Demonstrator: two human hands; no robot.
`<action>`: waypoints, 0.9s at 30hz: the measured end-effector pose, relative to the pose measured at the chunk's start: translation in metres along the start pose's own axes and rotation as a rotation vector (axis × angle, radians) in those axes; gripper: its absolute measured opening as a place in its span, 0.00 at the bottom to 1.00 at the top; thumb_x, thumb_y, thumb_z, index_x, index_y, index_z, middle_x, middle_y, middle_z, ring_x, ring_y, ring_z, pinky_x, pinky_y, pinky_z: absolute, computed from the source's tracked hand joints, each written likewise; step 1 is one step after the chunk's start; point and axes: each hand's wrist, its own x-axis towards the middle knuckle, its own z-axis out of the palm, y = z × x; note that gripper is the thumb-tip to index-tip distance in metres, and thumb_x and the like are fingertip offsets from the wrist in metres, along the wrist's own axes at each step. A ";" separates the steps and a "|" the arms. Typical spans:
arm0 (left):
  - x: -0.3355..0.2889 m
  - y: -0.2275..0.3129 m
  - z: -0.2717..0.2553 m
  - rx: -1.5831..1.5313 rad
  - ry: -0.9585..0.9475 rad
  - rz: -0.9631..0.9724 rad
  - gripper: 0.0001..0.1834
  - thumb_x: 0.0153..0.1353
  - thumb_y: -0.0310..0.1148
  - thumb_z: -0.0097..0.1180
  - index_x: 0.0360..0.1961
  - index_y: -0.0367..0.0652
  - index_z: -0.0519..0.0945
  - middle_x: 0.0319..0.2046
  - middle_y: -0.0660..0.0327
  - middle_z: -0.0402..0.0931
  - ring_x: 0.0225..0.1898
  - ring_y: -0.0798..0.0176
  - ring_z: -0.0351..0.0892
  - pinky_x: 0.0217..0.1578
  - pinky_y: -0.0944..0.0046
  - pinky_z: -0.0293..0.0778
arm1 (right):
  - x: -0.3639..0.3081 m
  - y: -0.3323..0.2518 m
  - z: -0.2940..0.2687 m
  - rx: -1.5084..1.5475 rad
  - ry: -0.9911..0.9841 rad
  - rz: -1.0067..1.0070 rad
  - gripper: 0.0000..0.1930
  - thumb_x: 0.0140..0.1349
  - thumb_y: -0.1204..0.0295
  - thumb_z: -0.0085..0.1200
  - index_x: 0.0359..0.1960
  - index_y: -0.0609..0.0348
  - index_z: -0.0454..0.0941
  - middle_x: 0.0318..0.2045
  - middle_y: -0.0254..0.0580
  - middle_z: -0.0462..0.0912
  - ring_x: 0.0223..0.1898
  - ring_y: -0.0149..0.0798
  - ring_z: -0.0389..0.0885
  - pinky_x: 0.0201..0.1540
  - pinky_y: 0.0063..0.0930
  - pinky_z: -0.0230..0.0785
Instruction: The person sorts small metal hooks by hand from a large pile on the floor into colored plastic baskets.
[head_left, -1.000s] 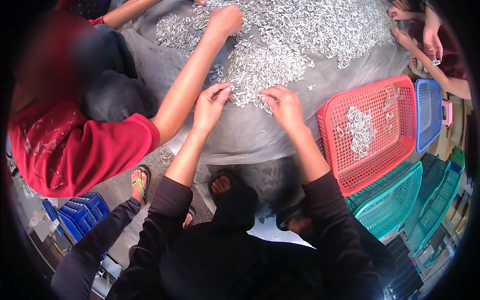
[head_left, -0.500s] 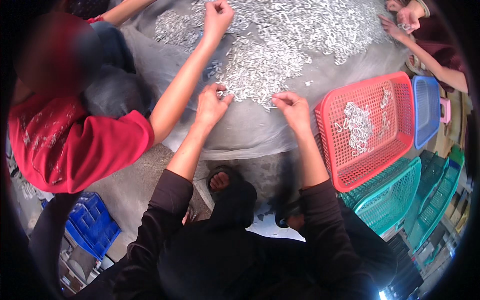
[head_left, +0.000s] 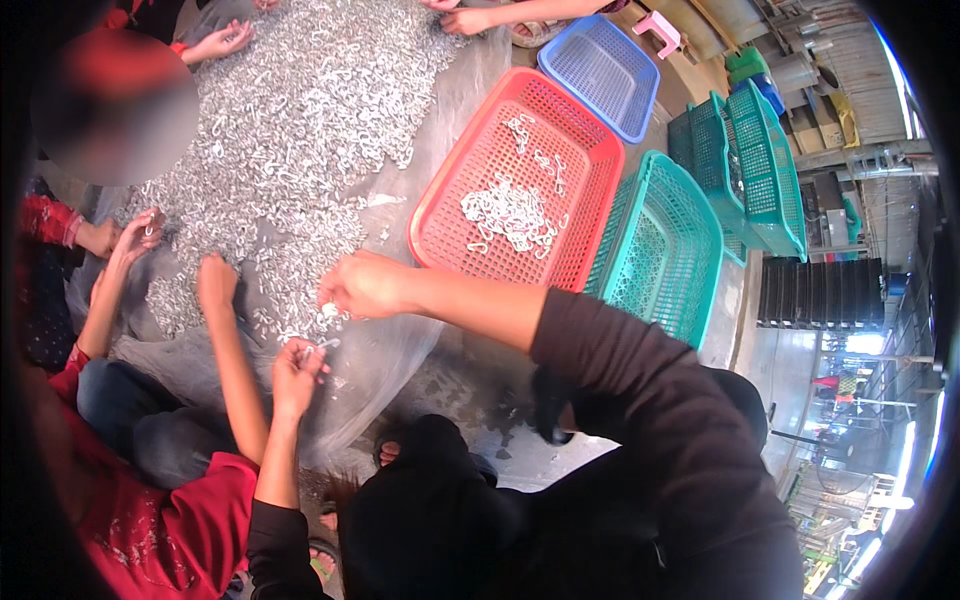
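A wide heap of small silvery metal hooks (head_left: 310,110), many of them S-shaped, spreads over a plastic sheet (head_left: 370,390). My left hand (head_left: 292,382) is at the heap's near edge, closed, with one metal hook (head_left: 327,343) sticking out from its fingertips. Just beyond it, my right hand (head_left: 365,285) reaches across from the right. Its fingers are pinched at the heap's edge beside a few hooks, and what they hold, if anything, I cannot make out.
To the right stands a red basket (head_left: 450,190) containing a cluster of hooks. Beside it are a blue basket (head_left: 600,75) and green baskets (head_left: 715,250). A co-worker in a red shirt (head_left: 190,520) sits at the left, and other people's hands (head_left: 468,20) reach in at the far side.
The view has swung to the right. My hands have come closer together, and a hook now shows in my left fingertips. The co-worker's arms have shifted over the heap.
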 end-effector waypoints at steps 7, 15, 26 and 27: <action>0.005 0.063 0.061 0.003 -0.215 0.083 0.11 0.57 0.23 0.49 0.43 0.38 0.71 0.26 0.62 0.74 0.23 0.75 0.72 0.19 0.76 0.66 | -0.116 0.025 -0.082 -0.296 -0.017 0.229 0.14 0.47 0.74 0.49 0.37 0.51 0.79 0.36 0.45 0.79 0.42 0.46 0.76 0.44 0.38 0.67; 0.056 0.188 0.202 0.671 -0.295 0.855 0.20 0.52 0.28 0.55 0.48 0.36 0.70 0.42 0.52 0.72 0.44 0.58 0.73 0.42 0.64 0.68 | -0.349 0.150 -0.124 -0.565 0.922 0.544 0.32 0.49 0.67 0.57 0.57 0.55 0.60 0.52 0.55 0.66 0.55 0.51 0.63 0.56 0.38 0.59; 0.096 0.236 0.254 0.712 -0.354 0.516 0.17 0.53 0.27 0.52 0.45 0.36 0.72 0.44 0.50 0.71 0.46 0.53 0.72 0.47 0.61 0.66 | -0.587 0.247 -0.042 0.014 1.371 1.176 0.23 0.44 0.73 0.58 0.46 0.62 0.71 0.36 0.52 0.79 0.38 0.43 0.78 0.43 0.32 0.68; 0.095 0.239 0.248 0.688 -0.345 0.505 0.16 0.53 0.27 0.52 0.44 0.36 0.73 0.44 0.50 0.71 0.45 0.54 0.73 0.46 0.62 0.68 | -0.595 0.234 -0.040 -0.037 1.410 1.126 0.21 0.44 0.73 0.58 0.43 0.62 0.73 0.37 0.52 0.79 0.38 0.43 0.78 0.42 0.32 0.68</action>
